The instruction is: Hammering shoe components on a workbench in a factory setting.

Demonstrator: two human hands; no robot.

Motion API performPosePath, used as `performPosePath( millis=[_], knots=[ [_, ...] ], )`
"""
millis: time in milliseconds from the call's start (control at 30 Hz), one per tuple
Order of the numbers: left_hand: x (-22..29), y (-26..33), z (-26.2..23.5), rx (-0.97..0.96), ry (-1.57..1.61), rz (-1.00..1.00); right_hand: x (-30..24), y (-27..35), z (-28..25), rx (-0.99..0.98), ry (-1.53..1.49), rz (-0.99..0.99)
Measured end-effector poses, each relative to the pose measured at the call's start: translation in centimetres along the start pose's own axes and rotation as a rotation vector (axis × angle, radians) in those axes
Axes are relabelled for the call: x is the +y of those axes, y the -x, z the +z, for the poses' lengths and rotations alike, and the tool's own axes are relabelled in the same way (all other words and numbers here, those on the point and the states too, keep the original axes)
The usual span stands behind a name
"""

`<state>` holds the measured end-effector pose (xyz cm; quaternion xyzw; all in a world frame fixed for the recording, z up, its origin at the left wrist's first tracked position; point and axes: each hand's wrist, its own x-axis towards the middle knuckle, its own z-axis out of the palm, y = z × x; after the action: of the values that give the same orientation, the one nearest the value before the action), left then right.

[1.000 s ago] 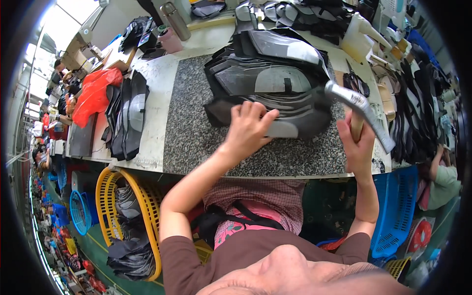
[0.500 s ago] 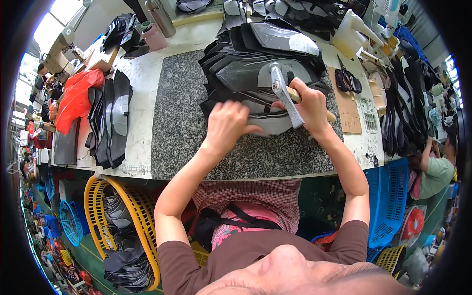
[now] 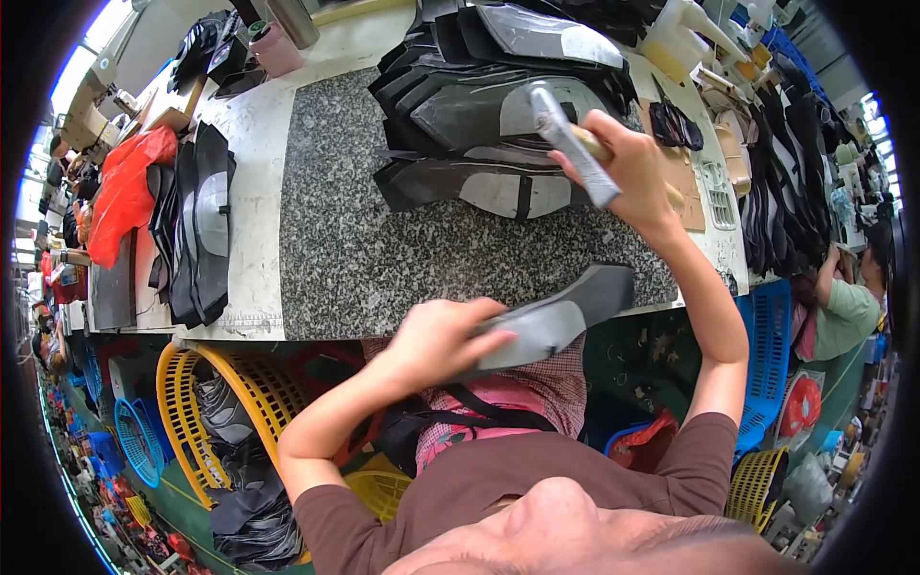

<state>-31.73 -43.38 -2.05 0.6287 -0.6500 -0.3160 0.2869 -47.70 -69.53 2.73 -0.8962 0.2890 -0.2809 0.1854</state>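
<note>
Head view: pinching blk/gry panel, 4 o'clock, w/ left hand fingers; prob light, bendy, grab edge; clutching hammer, 1 o'clock, w/ right hand.

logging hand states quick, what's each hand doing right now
Left hand: closed on a dark curved piece with a grey patch, blurred.
Right hand: closed around the handle of a hammer.

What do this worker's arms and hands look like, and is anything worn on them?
Ordinary human ones: the left hand and right hand wear no gloves, and the forearms are bare below short, plain brown sleeves.
</note>
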Motion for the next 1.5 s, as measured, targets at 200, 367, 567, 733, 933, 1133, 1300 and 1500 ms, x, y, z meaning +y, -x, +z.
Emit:
performPosePath(
  millis=[200,367,567,733,933,1133,1300,1500],
  knots=[
    [-3.5,3.0,-6.2,-0.095,-0.242,-0.151,-1.9,9.6,-5.1,-0.349,-0.618,0.401],
    [-3.3,-0.5,-4.6,0.103,-0.165,-0.041,-1.8,16.7,-3.0,-0.491,-0.683,0.703],
    [-1.6,-7.8,1.4,-0.013,0.092,-0.028,-1.9,16.7,-1.9,-0.463,-0.732,0.691],
    [-1.2,-10.6,1.1,-0.183,0.154,-0.083,-1.5,16.9,-2.0,-0.503,-0.655,0.626],
    [-1.9,-11.1,1.0,-0.169,0.089,-0.043,-1.8,15.7,-2.6,-0.463,-0.607,0.49],
    [-3.7,-11.0,1.9,-0.041,0.027,0.219,-1.8,14.9,-2.8,-0.434,-0.561,0.373],
    [-3.9,-10.3,2.3,0.067,-0.273,0.484,-1.0,12.9,-4.0,-0.472,-0.487,0.539],
    [-3.0,-10.2,1.7,0.078,-0.589,0.702,-1.0,12.1,-3.6,-0.614,-0.369,0.401]
  ],
)
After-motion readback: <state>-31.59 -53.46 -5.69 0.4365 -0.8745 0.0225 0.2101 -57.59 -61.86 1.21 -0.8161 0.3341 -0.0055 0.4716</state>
